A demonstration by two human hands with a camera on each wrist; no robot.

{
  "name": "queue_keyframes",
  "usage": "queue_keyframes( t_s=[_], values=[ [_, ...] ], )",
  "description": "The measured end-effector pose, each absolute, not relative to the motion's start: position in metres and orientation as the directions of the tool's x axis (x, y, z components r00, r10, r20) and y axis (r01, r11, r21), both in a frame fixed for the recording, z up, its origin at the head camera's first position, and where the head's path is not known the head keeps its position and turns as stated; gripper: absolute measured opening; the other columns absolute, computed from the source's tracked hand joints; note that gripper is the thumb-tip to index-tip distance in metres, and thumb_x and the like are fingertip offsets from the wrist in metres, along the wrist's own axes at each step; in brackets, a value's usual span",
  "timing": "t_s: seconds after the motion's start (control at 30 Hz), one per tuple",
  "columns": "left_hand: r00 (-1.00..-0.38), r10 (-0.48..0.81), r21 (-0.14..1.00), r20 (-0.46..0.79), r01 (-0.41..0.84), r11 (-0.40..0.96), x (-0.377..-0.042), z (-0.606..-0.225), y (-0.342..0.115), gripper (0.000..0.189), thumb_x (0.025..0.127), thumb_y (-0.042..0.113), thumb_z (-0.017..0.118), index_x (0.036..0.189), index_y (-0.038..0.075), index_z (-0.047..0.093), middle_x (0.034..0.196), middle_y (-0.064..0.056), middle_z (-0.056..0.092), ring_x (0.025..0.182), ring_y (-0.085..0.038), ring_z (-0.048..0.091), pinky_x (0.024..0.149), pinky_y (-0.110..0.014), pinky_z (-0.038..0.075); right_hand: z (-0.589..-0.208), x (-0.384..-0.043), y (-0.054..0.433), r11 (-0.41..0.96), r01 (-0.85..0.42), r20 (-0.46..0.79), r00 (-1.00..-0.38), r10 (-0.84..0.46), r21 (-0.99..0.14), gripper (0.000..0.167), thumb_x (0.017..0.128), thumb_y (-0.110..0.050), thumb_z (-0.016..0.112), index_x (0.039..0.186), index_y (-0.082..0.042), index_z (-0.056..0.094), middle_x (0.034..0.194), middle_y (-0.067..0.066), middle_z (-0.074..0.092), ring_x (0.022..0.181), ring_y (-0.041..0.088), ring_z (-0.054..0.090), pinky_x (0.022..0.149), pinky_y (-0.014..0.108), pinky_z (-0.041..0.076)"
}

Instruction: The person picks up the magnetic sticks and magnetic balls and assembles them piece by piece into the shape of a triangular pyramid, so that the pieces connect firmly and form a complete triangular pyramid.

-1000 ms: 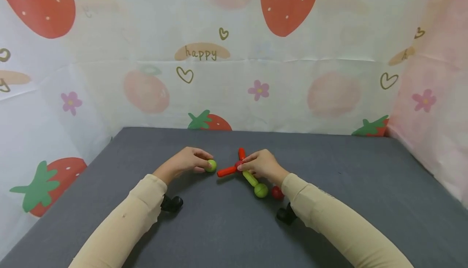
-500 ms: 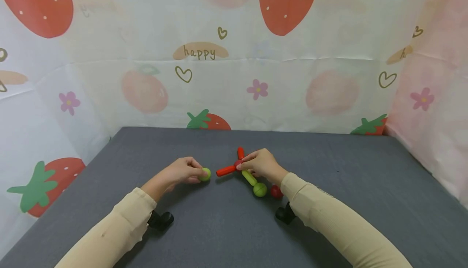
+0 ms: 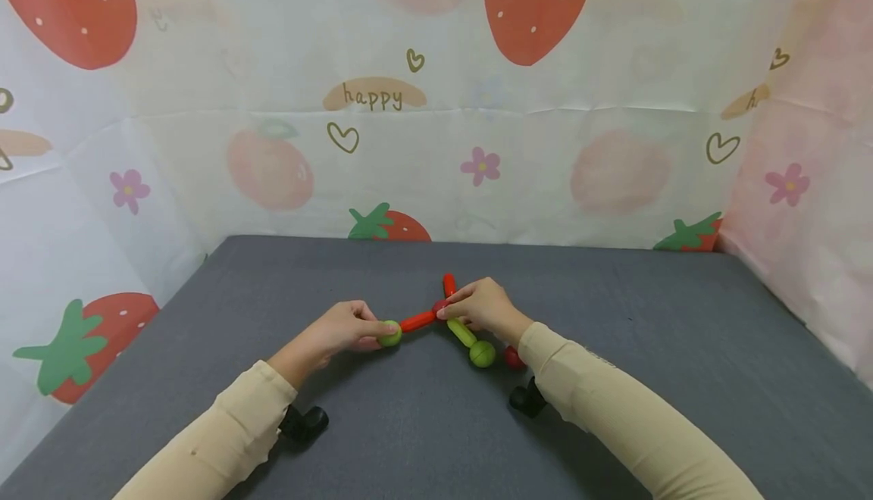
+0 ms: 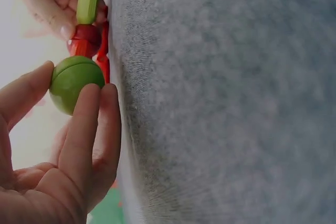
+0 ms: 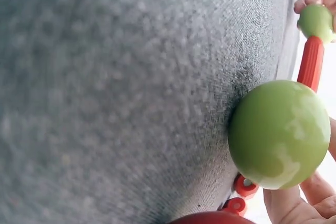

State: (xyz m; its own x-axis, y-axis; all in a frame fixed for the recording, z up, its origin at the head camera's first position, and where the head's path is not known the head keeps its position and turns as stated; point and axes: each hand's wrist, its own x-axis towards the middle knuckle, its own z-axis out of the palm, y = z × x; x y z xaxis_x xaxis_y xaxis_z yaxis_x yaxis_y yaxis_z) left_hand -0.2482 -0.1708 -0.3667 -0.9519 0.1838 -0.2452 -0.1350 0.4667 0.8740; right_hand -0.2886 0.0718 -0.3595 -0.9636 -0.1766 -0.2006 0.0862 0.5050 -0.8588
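Observation:
My left hand (image 3: 341, 332) pinches a small green ball (image 4: 71, 90) between thumb and fingertips. The ball meets the outer end of a red rod (image 3: 417, 322), whose other end joins a red ball (image 4: 88, 39). That red ball is pinched by my right hand (image 3: 489, 307). From it a second red rod (image 3: 449, 285) points away to the back, and a green rod (image 3: 461, 332) slants toward the front. At the green rod's near end sits another green ball (image 5: 281, 135), large in the right wrist view.
A separate red ball (image 3: 514, 357) lies close to the right sleeve, partly hidden. Red pieces with holes in their ends (image 5: 245, 184) show low in the right wrist view. Black wrist cameras (image 3: 304, 424) hang under both cuffs. A printed cloth (image 3: 532, 136) stands behind the grey tabletop (image 3: 423, 439).
My left hand first drew back toward the front left with the green ball, then moved right to bring it against the red rod's end. The right hand keeps its hold, shifting slightly left.

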Motion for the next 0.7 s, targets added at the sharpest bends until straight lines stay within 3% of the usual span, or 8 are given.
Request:
queue_keyframes(
  t_s=[0.2,0.37,0.53,0.7],
  values=[
    [-0.932,0.254,0.891,-0.258,-0.128,0.437,-0.249,-0.366,-0.168,0.034,0.090,0.021,0.072,0.112,-0.003,0.060,0.112,-0.013,0.063,0.088,-0.012,0.069,0.088,-0.033,0.060,-0.360,-0.291,0.076,0.507,0.078,-0.211,-0.955,-0.210,-0.859,0.032,0.084,-0.019,0.081,0.112,-0.004,0.075,0.114,0.011,0.069,0.081,0.015,0.063,0.072,0.026,0.059],
    [-0.931,0.258,0.842,-0.259,-0.087,0.532,-0.253,-0.361,-0.164,0.029,0.087,0.021,0.076,0.105,0.000,0.067,0.107,-0.011,0.067,0.086,-0.015,0.067,0.083,-0.031,0.060,-0.357,-0.293,0.079,0.499,0.091,-0.245,-0.936,-0.254,-0.862,0.036,0.085,-0.018,0.079,0.118,-0.006,0.073,0.117,0.009,0.068,0.078,0.013,0.057,0.070,0.023,0.054],
    [-0.923,0.273,0.816,-0.271,-0.070,0.573,-0.256,-0.359,-0.162,0.027,0.086,0.021,0.077,0.101,0.000,0.069,0.104,-0.010,0.068,0.084,-0.016,0.067,0.081,-0.031,0.060,-0.353,-0.290,0.089,0.517,0.041,-0.235,-0.919,-0.316,-0.855,0.035,0.087,-0.015,0.076,0.120,-0.006,0.071,0.129,0.010,0.066,0.100,0.017,0.065,0.088,0.032,0.059],
    [-0.899,0.336,0.854,-0.280,-0.073,0.514,-0.256,-0.361,-0.168,0.039,0.088,0.018,0.073,0.119,-0.003,0.063,0.121,-0.016,0.064,0.094,-0.017,0.067,0.087,-0.034,0.060,-0.348,-0.285,0.115,0.536,0.004,-0.240,-0.898,-0.370,-0.844,0.033,0.090,-0.013,0.072,0.121,-0.003,0.070,0.124,0.011,0.068,0.105,0.021,0.069,0.090,0.036,0.060]
  ],
)
